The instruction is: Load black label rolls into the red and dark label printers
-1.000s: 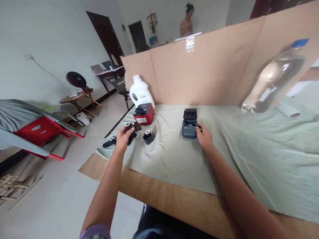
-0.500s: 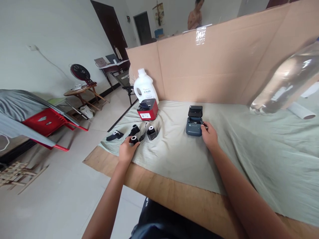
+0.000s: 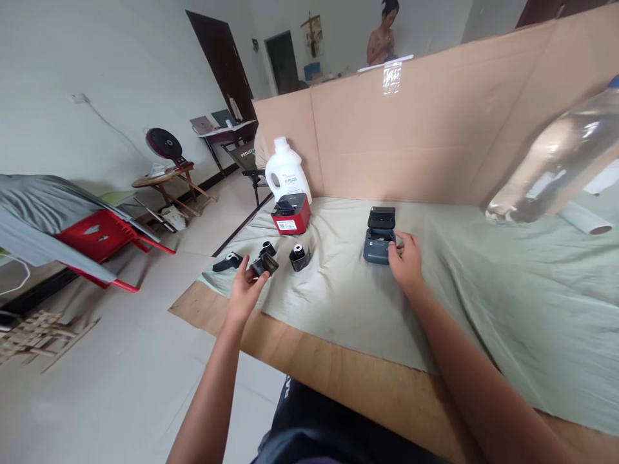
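Observation:
Between the thumb and fingers of my left hand [image 3: 245, 293] is a small black label roll [image 3: 265, 264], tilted and just above the cloth. My right hand [image 3: 407, 263] grips the right side of a dark blue label printer [image 3: 376, 253]. The printer's black lid [image 3: 382, 217] stands open at the back. Close to my left hand lie other black rolls: one with a white core [image 3: 299, 258] to the right, one [image 3: 267, 247] just behind, and one with its strip partly loose [image 3: 227, 261] to the left.
Behind the rolls stand a red and black box-shaped device [image 3: 298, 219] and a white jug [image 3: 287, 173]. A cardboard panel [image 3: 425, 135] borders the table's back. On the right are a large clear bottle [image 3: 551, 161] and a cardboard tube [image 3: 585, 218]. Beyond the panel is a person [image 3: 381, 42].
My left hand has lifted the label roll from the cloth and tipped it. My right hand stays at the printer with its fingers slightly shifted. The view has moved a little.

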`<action>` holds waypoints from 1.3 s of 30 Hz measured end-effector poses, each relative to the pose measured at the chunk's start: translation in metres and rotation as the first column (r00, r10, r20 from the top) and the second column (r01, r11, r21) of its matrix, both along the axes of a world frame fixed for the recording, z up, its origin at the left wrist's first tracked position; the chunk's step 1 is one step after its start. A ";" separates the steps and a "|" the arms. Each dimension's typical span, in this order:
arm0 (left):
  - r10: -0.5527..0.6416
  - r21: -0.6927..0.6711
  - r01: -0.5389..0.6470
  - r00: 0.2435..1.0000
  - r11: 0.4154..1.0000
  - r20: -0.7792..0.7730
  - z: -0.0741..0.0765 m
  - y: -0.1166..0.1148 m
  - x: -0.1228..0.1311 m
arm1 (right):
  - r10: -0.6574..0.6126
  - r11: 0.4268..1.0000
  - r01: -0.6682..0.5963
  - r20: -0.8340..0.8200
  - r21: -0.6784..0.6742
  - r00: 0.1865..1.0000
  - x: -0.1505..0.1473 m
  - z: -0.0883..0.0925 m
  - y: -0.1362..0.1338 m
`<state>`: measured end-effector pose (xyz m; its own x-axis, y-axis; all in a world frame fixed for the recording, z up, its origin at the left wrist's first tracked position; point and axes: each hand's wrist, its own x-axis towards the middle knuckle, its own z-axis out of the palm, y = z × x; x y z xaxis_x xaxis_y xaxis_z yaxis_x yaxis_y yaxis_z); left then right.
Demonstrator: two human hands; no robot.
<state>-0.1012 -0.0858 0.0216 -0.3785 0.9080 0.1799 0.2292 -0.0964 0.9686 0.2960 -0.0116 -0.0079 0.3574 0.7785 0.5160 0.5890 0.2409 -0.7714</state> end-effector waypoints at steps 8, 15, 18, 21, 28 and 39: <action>-0.154 0.043 0.148 0.922 0.988 0.355 0.025 -0.028 0.019 | 0.343 0.911 -0.373 0.178 0.176 0.922 -0.073 0.070 -0.046; -0.149 0.066 0.144 0.987 0.987 0.065 0.026 -0.036 0.017 | 0.547 0.810 -0.577 0.215 0.109 0.809 -0.115 0.041 -0.071; -0.139 0.062 0.143 0.988 0.988 -0.069 0.021 -0.037 0.003 | 0.603 0.784 -0.621 0.207 0.026 0.770 -0.121 0.016 -0.074; -0.030 0.109 0.053 0.978 0.993 -0.205 0.020 -0.035 -0.019 | 0.638 0.765 -0.642 0.181 -0.048 0.748 -0.122 0.000 -0.075; 0.270 0.179 -0.244 0.952 0.953 -0.144 0.018 -0.013 -0.093 | 0.629 0.777 -0.618 0.142 -0.120 0.764 -0.122 -0.009 -0.071; 0.231 0.213 -0.227 0.973 0.950 0.006 -0.016 0.048 -0.083 | 0.632 0.774 -0.614 0.113 -0.157 0.767 -0.121 -0.011 -0.067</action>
<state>-0.1843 -0.0380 0.0058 -0.5662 0.7378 0.3674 0.2874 -0.2411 0.9270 0.1751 -0.0787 -0.0187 -0.3004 0.8541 0.4246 0.4478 0.5193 -0.7279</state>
